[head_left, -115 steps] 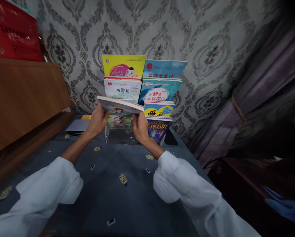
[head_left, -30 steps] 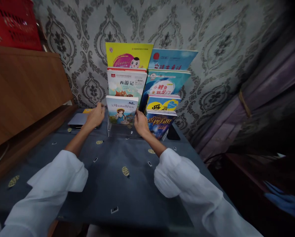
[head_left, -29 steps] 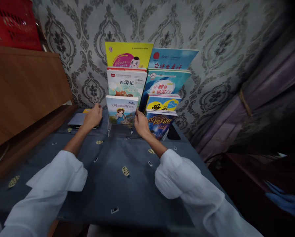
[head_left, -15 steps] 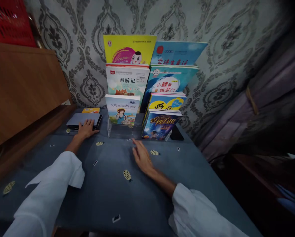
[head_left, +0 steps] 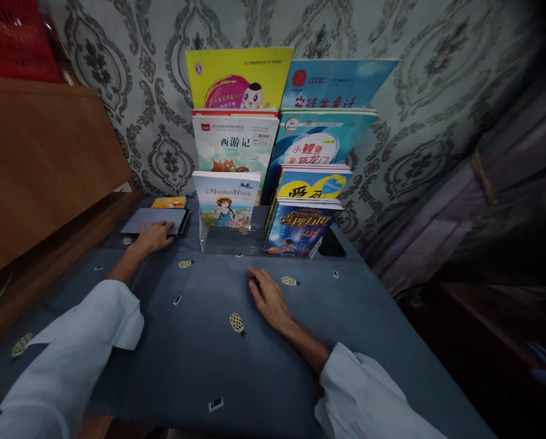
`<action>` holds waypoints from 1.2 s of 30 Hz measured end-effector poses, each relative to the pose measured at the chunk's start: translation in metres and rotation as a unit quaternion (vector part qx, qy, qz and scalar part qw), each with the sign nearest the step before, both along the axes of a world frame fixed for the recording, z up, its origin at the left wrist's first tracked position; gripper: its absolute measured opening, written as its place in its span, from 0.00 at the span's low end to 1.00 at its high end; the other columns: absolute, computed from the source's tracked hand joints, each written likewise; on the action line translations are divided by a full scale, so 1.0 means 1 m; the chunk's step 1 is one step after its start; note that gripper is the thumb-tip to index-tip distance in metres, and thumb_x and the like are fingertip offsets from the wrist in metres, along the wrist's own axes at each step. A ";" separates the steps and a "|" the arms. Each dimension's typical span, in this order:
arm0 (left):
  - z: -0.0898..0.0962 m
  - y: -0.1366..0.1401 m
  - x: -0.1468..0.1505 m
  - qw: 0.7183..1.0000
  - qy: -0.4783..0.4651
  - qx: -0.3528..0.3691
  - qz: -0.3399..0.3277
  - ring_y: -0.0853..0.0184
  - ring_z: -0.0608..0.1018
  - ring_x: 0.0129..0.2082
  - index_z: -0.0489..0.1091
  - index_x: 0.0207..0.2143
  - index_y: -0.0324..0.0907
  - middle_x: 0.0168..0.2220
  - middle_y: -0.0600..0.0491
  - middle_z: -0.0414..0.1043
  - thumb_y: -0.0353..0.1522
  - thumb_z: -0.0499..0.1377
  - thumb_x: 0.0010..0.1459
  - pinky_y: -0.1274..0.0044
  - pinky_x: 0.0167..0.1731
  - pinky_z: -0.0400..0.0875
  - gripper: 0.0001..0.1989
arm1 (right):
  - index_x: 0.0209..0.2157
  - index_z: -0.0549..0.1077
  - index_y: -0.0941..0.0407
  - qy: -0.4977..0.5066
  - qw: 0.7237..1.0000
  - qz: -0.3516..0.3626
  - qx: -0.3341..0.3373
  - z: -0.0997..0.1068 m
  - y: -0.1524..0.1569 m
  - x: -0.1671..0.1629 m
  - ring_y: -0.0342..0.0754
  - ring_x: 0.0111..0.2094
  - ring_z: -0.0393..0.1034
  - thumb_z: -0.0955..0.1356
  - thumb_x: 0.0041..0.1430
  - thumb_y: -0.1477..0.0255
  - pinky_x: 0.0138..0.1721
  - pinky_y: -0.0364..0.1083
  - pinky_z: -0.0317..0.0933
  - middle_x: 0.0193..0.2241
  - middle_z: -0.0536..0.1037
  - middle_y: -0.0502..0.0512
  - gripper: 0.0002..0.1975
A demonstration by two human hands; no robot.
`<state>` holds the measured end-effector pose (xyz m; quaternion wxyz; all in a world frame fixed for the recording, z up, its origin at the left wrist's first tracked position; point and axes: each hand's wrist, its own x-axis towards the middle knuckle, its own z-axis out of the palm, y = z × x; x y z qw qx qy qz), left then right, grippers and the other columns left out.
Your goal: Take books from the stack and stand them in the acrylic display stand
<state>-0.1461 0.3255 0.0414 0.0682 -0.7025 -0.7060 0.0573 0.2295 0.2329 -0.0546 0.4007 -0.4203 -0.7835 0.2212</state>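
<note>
My left hand [head_left: 154, 236] lies on the grey notebook [head_left: 156, 218] at the table's back left, fingers laid loosely over its front edge. Under the notebook's far side an orange-yellow booklet [head_left: 169, 202] sticks out. My right hand [head_left: 269, 299] rests on the tablecloth with nothing in it, fingers stretched out and close together. Beyond it stands a clear acrylic book stand [head_left: 227, 242] with stepped rows of upright books. Its front row has a pale book [head_left: 230, 204] with a girl in a hat on the left and a dark blue book [head_left: 300, 228] on the right.
A dark flat object [head_left: 331, 244] lies right of the stand. The grey-blue tablecloth [head_left: 200, 366] covers the table. A wooden cabinet [head_left: 39, 164] with a red basket [head_left: 17, 42] on top borders the left. Patterned wallpaper [head_left: 167, 61] is behind, a tied curtain [head_left: 437, 201] on the right.
My left hand has turned on the notebook, its fingers now pointing more to the right. My right hand has drawn back slightly from the stand. The view has shifted a little.
</note>
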 end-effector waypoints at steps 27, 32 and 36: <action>-0.011 -0.123 0.023 0.994 -0.004 -0.064 -0.090 0.52 0.74 0.60 0.66 0.62 0.40 0.63 0.39 0.67 0.22 0.45 0.63 0.62 0.56 0.70 0.27 | 0.54 0.74 0.53 -0.019 0.999 0.039 0.017 0.013 0.000 -0.001 0.55 0.51 0.72 0.60 0.68 0.72 0.55 0.59 0.68 0.49 0.77 0.61 0.18; -0.016 -0.167 0.040 0.988 0.000 -0.069 -0.138 0.54 0.70 0.63 0.64 0.64 0.41 0.65 0.41 0.65 0.20 0.46 0.61 0.62 0.60 0.67 0.30 | 0.51 0.76 0.54 -0.020 0.999 0.042 0.017 0.012 0.001 -0.002 0.56 0.52 0.72 0.60 0.67 0.73 0.55 0.59 0.67 0.50 0.77 0.63 0.17; -0.021 -0.201 0.059 0.975 0.007 -0.080 -0.208 0.53 0.68 0.65 0.62 0.65 0.40 0.66 0.41 0.63 0.19 0.45 0.60 0.62 0.61 0.66 0.31 | 0.49 0.77 0.56 -0.023 0.998 0.051 0.010 0.013 -0.001 -0.003 0.56 0.52 0.72 0.60 0.67 0.74 0.56 0.58 0.66 0.48 0.77 0.64 0.17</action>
